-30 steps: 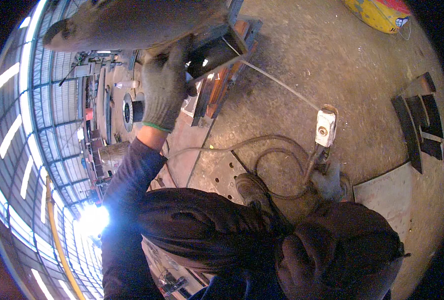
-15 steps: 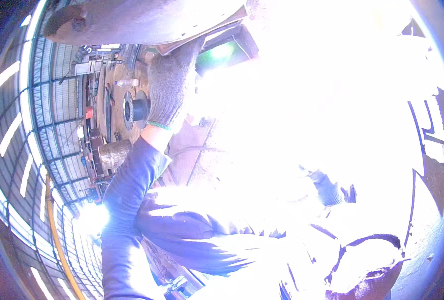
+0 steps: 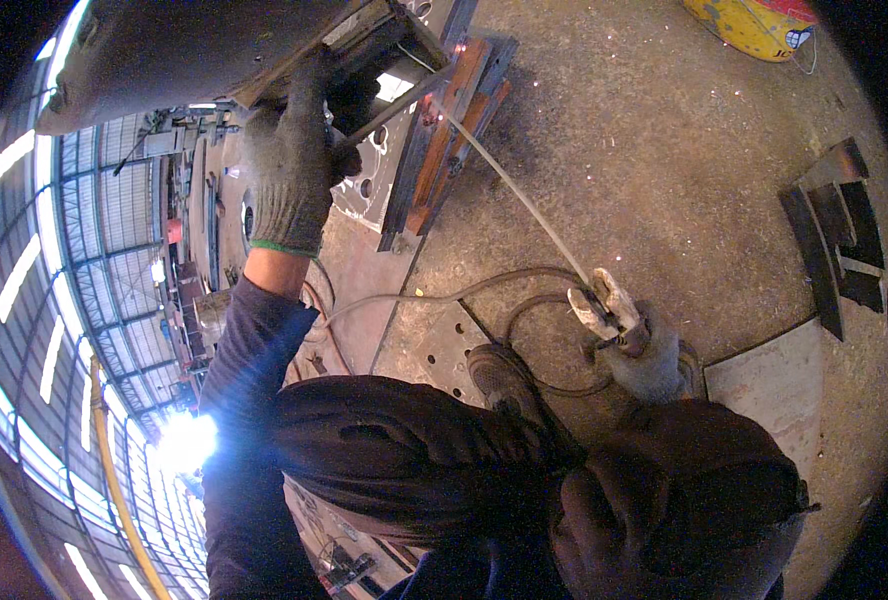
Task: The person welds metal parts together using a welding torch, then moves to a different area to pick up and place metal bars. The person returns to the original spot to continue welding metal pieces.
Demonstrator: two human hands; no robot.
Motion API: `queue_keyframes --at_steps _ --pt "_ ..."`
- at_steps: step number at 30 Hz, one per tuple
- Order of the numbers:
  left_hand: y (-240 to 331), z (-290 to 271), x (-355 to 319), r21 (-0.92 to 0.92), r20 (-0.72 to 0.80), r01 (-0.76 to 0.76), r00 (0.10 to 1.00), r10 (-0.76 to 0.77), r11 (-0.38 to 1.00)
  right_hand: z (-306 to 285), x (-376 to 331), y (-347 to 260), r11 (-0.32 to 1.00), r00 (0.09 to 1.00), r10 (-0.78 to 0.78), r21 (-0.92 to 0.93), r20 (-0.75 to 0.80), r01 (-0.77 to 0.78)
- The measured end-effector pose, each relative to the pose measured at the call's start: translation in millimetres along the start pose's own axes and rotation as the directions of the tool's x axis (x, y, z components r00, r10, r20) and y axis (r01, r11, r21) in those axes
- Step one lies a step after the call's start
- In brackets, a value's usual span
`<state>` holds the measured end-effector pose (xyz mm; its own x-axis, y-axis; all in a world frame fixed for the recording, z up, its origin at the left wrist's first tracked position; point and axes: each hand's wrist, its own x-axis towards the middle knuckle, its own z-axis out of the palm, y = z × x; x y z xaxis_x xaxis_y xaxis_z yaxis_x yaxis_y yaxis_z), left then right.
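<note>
My left hand (image 3: 292,165), in a grey knit glove with a green cuff edge, is closed on a hand-held welding shield (image 3: 179,65). The shield's boxy window frame (image 3: 412,75) sticks out to the right of my fingers. Lower right, my gloved right hand (image 3: 649,355) grips an electrode holder (image 3: 606,305) with pale, worn jaws. From the jaws a long, thin welding electrode (image 3: 516,188) slants up and left to a pinkish glowing spot at the steel bars (image 3: 446,145). Whether its tip touches them I cannot tell.
A cable (image 3: 464,294) loops over the floor near my shoe (image 3: 504,378). Perforated steel plates (image 3: 449,350) lie nearby. Dark steel offcuts (image 3: 834,240) and a pale sheet (image 3: 769,378) are to the right. A yellow container (image 3: 749,28) stands far right.
The white glare that washed out most of the view has gone, showing the electrode, bars and floor. My left hand and the shield have shifted left.
</note>
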<state>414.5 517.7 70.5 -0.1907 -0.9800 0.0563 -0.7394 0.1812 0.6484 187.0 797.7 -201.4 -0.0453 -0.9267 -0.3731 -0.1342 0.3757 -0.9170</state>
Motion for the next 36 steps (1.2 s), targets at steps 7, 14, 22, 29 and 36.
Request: queue_keyframes --at_steps 7,14,22,29,36 --pt "10.9 17.3 -2.1 -0.055 -0.144 0.066 0.987 -0.073 0.996 -0.2 5.6 -12.5 0.997 0.996 -0.081 0.002 -0.04 0.082" --pt "10.3 32.4 -4.3 -0.127 -0.196 0.026 0.979 -0.05 0.992 1.7 6.7 -16.0 0.998 0.995 -0.068 0.008 -0.07 0.069" --pt "-18.7 24.6 1.5 0.423 -0.021 -0.421 0.881 0.473 0.802 5.0 9.2 -12.3 0.986 0.991 -0.115 -0.131 -0.072 0.105" --pt "-28.6 21.0 3.2 0.376 -0.015 -0.435 0.88 0.474 0.819 8.0 9.8 -13.5 0.981 0.981 -0.193 -0.037 -0.036 0.192" --pt "-16.9 28.2 -6.1 0.138 -0.02 -0.147 0.988 0.151 0.98 15.3 9.3 27.6 0.961 0.985 -0.169 0.215 -0.029 0.171"
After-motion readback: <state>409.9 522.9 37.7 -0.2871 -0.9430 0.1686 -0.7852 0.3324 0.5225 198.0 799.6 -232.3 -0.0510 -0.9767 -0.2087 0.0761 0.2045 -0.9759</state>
